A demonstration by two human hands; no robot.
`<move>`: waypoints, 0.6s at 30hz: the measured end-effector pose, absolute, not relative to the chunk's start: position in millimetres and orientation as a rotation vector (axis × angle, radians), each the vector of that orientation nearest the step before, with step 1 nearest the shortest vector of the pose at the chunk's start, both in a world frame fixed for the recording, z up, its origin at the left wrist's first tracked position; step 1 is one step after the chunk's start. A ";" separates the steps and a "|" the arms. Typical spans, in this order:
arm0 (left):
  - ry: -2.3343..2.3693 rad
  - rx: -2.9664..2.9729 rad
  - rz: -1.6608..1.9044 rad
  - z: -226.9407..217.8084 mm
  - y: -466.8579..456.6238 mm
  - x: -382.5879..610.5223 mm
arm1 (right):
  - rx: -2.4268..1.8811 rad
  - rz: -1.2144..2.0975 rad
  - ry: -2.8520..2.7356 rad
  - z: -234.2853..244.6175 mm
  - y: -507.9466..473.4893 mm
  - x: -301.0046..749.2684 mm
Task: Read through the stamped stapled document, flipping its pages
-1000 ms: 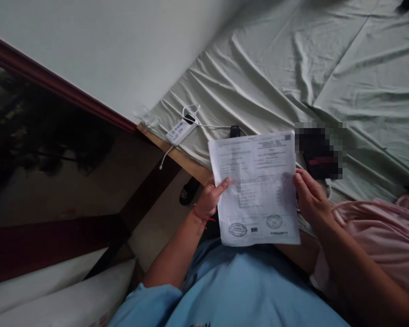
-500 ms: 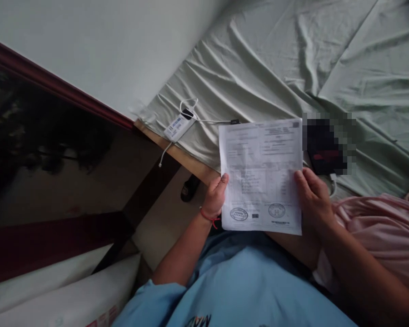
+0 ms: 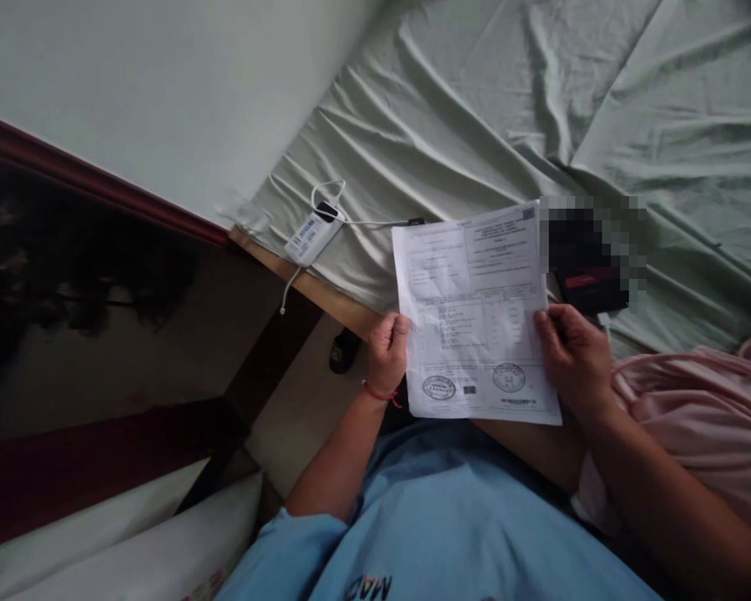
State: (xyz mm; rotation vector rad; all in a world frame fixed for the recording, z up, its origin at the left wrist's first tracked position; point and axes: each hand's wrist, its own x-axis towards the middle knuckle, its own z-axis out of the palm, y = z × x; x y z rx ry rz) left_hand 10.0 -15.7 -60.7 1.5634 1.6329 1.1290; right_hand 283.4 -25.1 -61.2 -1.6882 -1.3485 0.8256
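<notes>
Between my hands is a printed paper sheet (image 3: 476, 325), with typed text, a table and two round ink stamps near its lower edge. My left hand (image 3: 388, 351), with a red string on the wrist, grips the left edge of the sheet, thumb on top. On the opposite edge, my right hand (image 3: 572, 355) pinches the paper with the thumb in front and the fingers partly hidden behind it. The sheet is held up over my lap and the bed edge, slightly tilted. Just beyond its right side lies a dark, partly pixelated device (image 3: 588, 263) with a white cable.
A wrinkled pale green sheet (image 3: 476, 108) covers the bed. A white power strip (image 3: 313, 238) with a plugged-in cable lies near its wooden edge (image 3: 350, 313). Pink cloth (image 3: 688, 409) is at the right, a dark shoe (image 3: 344, 351) on the floor, white sacks (image 3: 118, 534) at lower left.
The paper has turned slightly counterclockwise, its upper part shifting left. Both hands keep their grip. The surroundings have shifted a little as the head view moved.
</notes>
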 end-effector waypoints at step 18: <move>1.550 1.328 1.143 -70.0 -4.8 0.5 | -1.791 0.627 -1.411 -57.0 -22.3 286.3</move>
